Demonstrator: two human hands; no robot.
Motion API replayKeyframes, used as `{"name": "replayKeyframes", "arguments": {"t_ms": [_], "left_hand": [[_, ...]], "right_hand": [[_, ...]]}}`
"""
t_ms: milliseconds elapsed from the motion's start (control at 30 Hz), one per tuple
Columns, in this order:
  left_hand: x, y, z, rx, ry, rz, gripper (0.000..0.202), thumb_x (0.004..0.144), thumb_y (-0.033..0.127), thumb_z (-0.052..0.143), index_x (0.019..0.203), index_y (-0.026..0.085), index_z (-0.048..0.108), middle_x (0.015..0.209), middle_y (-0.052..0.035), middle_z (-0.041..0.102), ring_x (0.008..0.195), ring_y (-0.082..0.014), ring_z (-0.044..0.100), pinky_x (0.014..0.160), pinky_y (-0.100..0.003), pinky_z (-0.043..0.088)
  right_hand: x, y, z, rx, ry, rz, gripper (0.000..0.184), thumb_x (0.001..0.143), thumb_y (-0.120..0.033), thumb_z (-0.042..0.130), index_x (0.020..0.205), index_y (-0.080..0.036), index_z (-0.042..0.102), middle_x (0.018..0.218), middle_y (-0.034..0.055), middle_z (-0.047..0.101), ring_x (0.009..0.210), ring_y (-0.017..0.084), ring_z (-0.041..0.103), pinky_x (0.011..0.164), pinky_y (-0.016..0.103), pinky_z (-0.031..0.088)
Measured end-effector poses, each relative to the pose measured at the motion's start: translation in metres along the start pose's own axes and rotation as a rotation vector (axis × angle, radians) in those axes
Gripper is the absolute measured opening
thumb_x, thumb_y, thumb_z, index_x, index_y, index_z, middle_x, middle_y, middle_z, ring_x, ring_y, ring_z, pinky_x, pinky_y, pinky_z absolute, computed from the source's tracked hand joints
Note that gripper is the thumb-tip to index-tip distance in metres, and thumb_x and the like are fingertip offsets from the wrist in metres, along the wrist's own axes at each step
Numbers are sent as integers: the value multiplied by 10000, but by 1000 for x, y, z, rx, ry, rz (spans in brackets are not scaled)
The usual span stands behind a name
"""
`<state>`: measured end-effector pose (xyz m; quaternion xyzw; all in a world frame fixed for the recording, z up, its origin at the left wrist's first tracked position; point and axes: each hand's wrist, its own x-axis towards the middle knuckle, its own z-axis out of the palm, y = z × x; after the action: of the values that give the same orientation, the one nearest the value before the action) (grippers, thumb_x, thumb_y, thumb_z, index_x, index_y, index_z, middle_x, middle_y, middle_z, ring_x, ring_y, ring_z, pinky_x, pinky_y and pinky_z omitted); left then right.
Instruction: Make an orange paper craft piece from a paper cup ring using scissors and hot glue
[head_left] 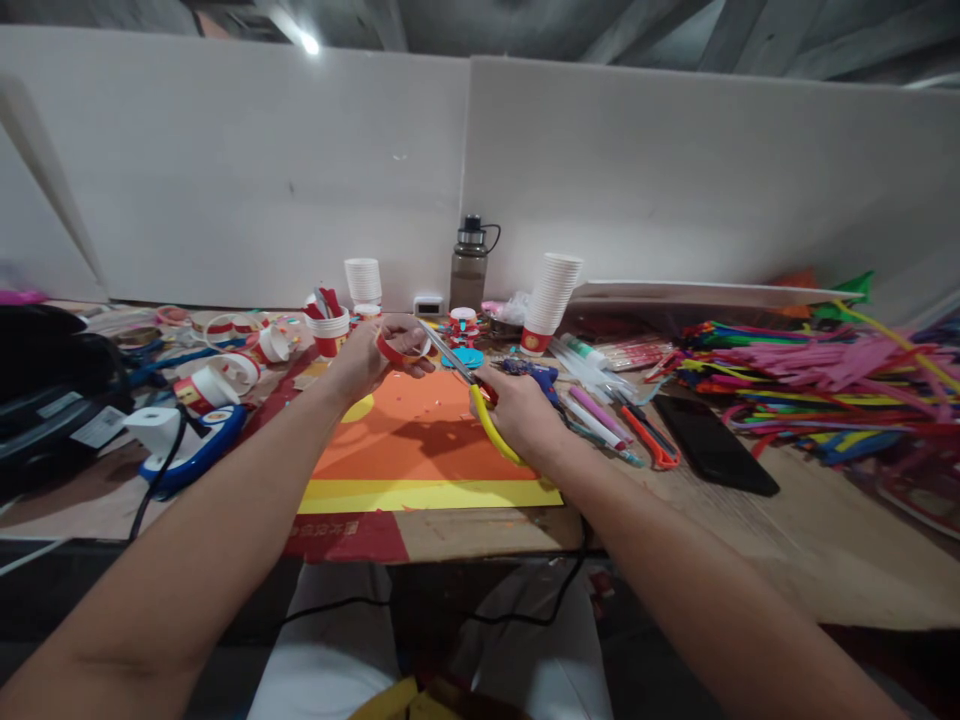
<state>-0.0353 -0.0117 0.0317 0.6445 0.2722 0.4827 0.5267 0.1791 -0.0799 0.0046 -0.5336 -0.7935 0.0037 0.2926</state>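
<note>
My left hand is closed on a cut red paper-cup ring, held up over the sheets. In my right hand are scissors with yellow handles, their blades pointing up and left toward the ring. I cannot tell whether the blade tips touch it. Orange paper lies beneath both hands, with yellow paper showing along its front edge. Behind the hands is a round blue piece. A blue glue gun lies just beyond my right hand.
Stacked paper cups and a water bottle stand along the white wall. To the right are markers, a black phone and piled pipe cleaners. A power strip and cut cups lie left.
</note>
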Motion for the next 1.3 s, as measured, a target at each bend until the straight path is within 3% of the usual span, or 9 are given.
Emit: {"name": "replayKeyframes", "arguments": {"t_ms": [167,367,600,833,1033,1300], "left_hand": [[1,1,2,-18,109,41,316,707,398,750,728,116,609,691,-42,638,587,-141,661,507,-215,523],[-1,-6,5,20,-12,31,280,736,336,701,632,138,533,622,-23,592,576,-147,650,522,-238,527],[-3,-1,8,8,-14,13,236,733,299,687,630,132,557,639,-36,603,559,-142,643,503,-238,526],[-1,1,0,26,-39,-17,250,745,331,707,695,112,599,689,-65,657,553,-142,655,502,-226,524],[1,1,-3,-16,73,62,231,747,331,709,736,115,626,699,-52,657,571,-140,652,519,-234,526],[-4,6,7,69,-38,71,320,758,367,692,602,106,593,594,-49,601,508,-127,608,518,-238,521]], "right_hand": [[0,2,1,-27,11,-15,188,834,-264,518,971,-216,638,775,38,665,635,155,542,595,247,337],[0,2,2,-115,15,-17,224,846,-282,514,1023,-210,630,838,66,677,715,189,583,615,263,342],[1,-1,-1,-122,-5,-6,244,847,-262,520,1050,-208,645,812,58,684,699,185,575,589,261,317],[0,-1,0,-15,1,-24,171,836,-243,513,929,-211,653,751,33,660,617,152,531,581,247,327],[0,1,2,8,18,-31,148,827,-239,508,891,-208,638,714,23,630,602,146,514,580,248,325],[0,3,2,-74,30,-45,197,853,-277,513,983,-197,637,803,49,653,659,159,527,598,261,310]]}}
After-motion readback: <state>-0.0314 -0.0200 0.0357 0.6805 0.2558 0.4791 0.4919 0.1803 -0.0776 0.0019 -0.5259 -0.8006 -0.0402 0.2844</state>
